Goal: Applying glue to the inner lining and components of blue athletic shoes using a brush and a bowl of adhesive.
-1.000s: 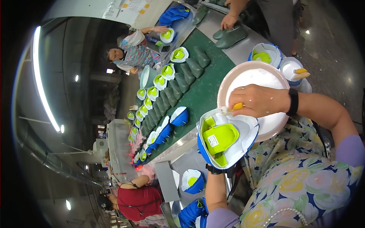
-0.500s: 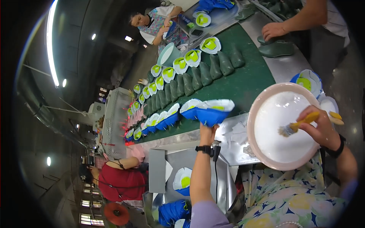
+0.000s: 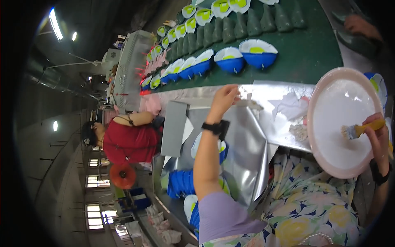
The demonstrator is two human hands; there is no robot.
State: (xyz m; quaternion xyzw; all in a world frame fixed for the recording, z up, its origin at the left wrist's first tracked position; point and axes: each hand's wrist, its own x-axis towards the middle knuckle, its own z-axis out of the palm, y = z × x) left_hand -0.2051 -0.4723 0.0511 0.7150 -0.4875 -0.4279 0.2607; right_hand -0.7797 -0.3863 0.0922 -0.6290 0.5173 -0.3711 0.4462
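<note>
My left hand (image 3: 224, 100) is over the metal edge of the work table, just in front of the green surface. It holds nothing, and its fingers are loosely bent and partly apart. Beyond it stands a row of blue shoe uppers with white linings and yellow-green patches; the rightmost blue shoe upper (image 3: 263, 61) rests upright on the green table top (image 3: 306, 51). My right hand (image 3: 376, 133) grips a yellow-handled brush (image 3: 362, 129), its pale bristles over the white liquid in a pink basin (image 3: 312, 123).
Dark green shoe lasts (image 3: 254, 24) line the table behind the uppers. Nearer me, a metal tray (image 3: 245, 164) holds more blue uppers beside a grey box (image 3: 173, 129). A person in red (image 3: 129, 142) works at left; another person's hand (image 3: 362, 26) is at upper right. Crumpled paper (image 3: 290, 106) lies near the basin.
My left hand has let go of a blue shoe upper, now standing at the row's right end, and has drawn back. The brush stays in my right hand. The view has shifted.
</note>
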